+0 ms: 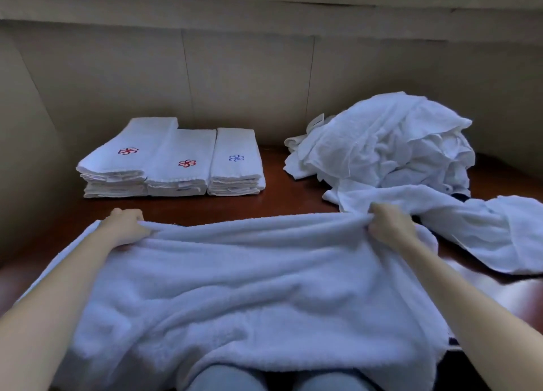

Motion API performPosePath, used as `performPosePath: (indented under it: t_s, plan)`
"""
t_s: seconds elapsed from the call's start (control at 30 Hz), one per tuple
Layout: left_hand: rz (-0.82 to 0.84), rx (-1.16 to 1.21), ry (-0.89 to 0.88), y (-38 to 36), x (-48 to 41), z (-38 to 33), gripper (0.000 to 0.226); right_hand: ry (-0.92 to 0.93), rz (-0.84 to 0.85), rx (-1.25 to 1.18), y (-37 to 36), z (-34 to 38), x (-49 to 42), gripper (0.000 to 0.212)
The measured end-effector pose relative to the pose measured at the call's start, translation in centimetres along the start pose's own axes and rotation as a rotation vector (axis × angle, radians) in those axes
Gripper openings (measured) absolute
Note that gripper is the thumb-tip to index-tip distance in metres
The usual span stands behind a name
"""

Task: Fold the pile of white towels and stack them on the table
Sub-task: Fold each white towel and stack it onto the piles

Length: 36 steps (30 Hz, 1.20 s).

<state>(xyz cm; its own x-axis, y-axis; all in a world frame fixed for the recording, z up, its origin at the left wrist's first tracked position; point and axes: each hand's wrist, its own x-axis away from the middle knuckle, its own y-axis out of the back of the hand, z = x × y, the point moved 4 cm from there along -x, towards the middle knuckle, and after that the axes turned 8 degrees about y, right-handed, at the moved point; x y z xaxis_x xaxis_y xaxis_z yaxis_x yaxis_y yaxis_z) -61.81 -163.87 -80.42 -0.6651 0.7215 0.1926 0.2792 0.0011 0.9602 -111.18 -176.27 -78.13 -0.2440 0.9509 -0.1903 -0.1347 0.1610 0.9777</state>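
On the dark wooden table [293,190] stand three stacks of folded towels [173,161], and one unfolded pile [390,143] lies at the right. Left hand [126,227] and right hand [389,224] each pinch the far edge of one spread towel [249,287] with curled fingers.

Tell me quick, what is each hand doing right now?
Left hand: closed, gripping the far edge of the towel.
Right hand: closed, gripping the same edge of the towel.

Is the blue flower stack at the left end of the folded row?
No, the blue-flower stack sits at the right end of the row.
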Motion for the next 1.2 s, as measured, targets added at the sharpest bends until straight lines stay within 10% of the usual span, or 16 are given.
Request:
performPosePath:
  t_s: [0.27, 0.47, 0.67, 0.93, 1.2]
  plan:
    - [-0.657, 0.352, -0.207, 4.5, 0.4, -1.8, 0.021, 0.002, -0.472, 0.096, 5.4, 1.7, -5.1, 0.022]
    - [-0.616, 0.42, -0.183, 5.6, 1.4, 0.9, 0.011, 0.187, -0.349, 0.012, 4.2, 2.3, -4.1, 0.036]
    - [-0.343, 0.094, -0.216, -0.9, 4.7, 5.8, 0.024, 0.099, 0.37, 0.33, -1.7, 1.5, 1.9, 0.042]
    - [-0.41, -0.066, -0.129, -1.3, 7.4, 4.8, 0.024, 0.498, -0.009, 0.274, -3.4, 16.4, 4.1, 0.04]
    - [-0.569, 0.072, 0.034, -1.4, 8.3, 8.6, 0.037, 0.244, -0.279, -0.133, -4.1, 13.0, 3.4, 0.032]
